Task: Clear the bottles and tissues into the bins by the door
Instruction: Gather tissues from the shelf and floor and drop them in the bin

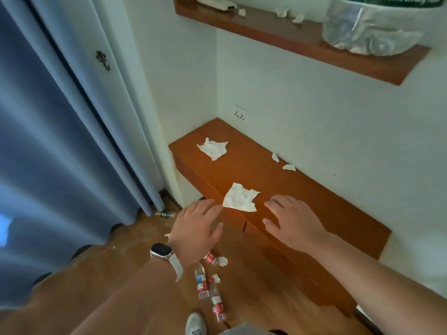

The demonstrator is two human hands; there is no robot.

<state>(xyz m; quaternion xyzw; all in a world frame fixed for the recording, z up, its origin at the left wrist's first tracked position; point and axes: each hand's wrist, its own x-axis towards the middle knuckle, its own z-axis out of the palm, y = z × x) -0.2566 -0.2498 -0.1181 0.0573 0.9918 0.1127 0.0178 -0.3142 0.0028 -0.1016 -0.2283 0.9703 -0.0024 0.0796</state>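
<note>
A crumpled white tissue lies on the front edge of the low wooden cabinet. My left hand is open just left of it, fingertips almost touching its corner. My right hand is open just right of it, holding nothing. A second large tissue lies at the cabinet's far end, and two small wads sit by the wall. On the floor below lie plastic bottles with red labels and small tissue wads. No bins are in view.
A wooden wall shelf above holds small tissue wads and a plastic-wrapped pack. Blue curtains hang at left, with another bottle at their foot. My shoe shows at the bottom.
</note>
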